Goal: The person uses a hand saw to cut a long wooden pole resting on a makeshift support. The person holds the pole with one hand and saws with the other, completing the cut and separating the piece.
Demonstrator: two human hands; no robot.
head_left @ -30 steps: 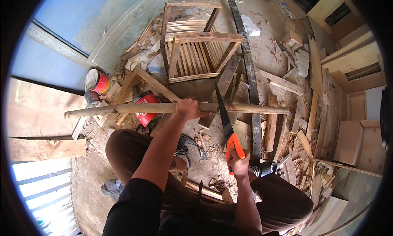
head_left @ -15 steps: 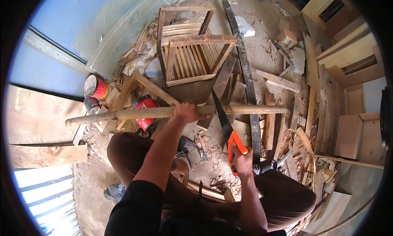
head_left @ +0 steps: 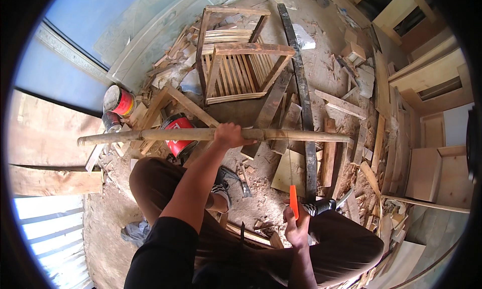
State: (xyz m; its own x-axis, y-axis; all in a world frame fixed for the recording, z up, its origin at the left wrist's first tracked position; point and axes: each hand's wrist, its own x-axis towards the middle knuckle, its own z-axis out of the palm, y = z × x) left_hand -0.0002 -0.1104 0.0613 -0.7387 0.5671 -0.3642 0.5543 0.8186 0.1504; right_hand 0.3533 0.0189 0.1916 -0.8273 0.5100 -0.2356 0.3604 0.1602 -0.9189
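Note:
A long bamboo pole [head_left: 186, 134] lies crosswise in front of me, above my knees. My left hand [head_left: 231, 136] is wrapped round it near its middle. In my right hand [head_left: 297, 229], closed round the orange handle, is a handsaw [head_left: 294, 201]. Its blade is turned nearly edge-on and shows only as a thin line running up to the pole, right of my left hand. Whether the teeth have cut into the bamboo I cannot tell.
A slatted wooden chair frame [head_left: 236, 73] lies beyond the pole. A dark beam [head_left: 299, 73] stretches along the floor to its right. Red paint cans [head_left: 179, 138] stand at left, wood scraps [head_left: 341, 104] litter the ground, and wooden cabinets [head_left: 427, 171] line the right.
My right hand has drawn the handsaw down and back toward me, and its blade has turned from slanting to nearly edge-on. My left hand keeps its hold on the bamboo pole.

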